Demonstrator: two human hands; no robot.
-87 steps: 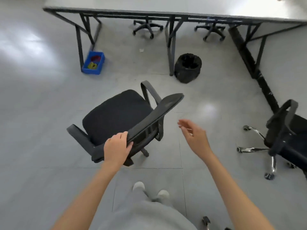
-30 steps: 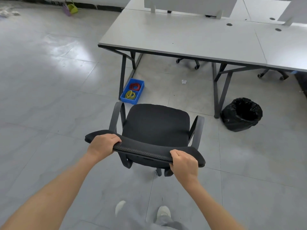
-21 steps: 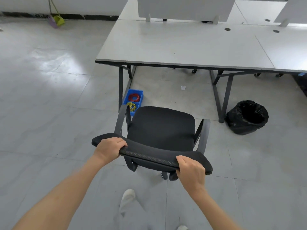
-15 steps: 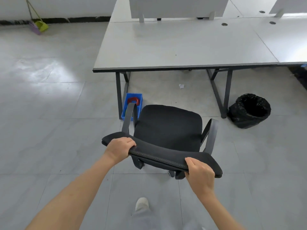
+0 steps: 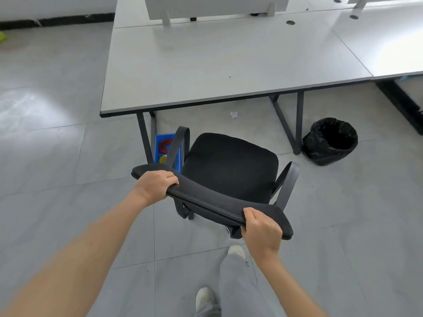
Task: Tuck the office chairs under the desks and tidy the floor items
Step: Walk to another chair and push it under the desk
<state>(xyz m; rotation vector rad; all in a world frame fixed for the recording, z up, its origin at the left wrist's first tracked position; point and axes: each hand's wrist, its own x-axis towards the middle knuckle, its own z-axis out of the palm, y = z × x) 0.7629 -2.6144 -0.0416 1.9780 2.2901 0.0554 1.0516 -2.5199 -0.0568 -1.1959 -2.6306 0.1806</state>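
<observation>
Grey tiled floor [image 5: 57, 156]: carries a blue plastic bin [image 5: 160, 152] of red and yellow bands beside the desk leg, half hidden by the chair's left armrest; white paper scrap [image 5: 234, 114] under the desk; black-bagged round wastebasket [image 5: 329, 140] right of the far leg.
White-topped desk on a black metal frame [image 5: 217, 65]: just ahead of the chair.
Left hand [image 5: 155, 184]: curled over the backrest's top edge.
Right hand [image 5: 263, 229]: clamped on the same edge, well apart from the left.
Black fabric office chair [image 5: 229, 165]: seat facing the desk, not yet under it.
</observation>
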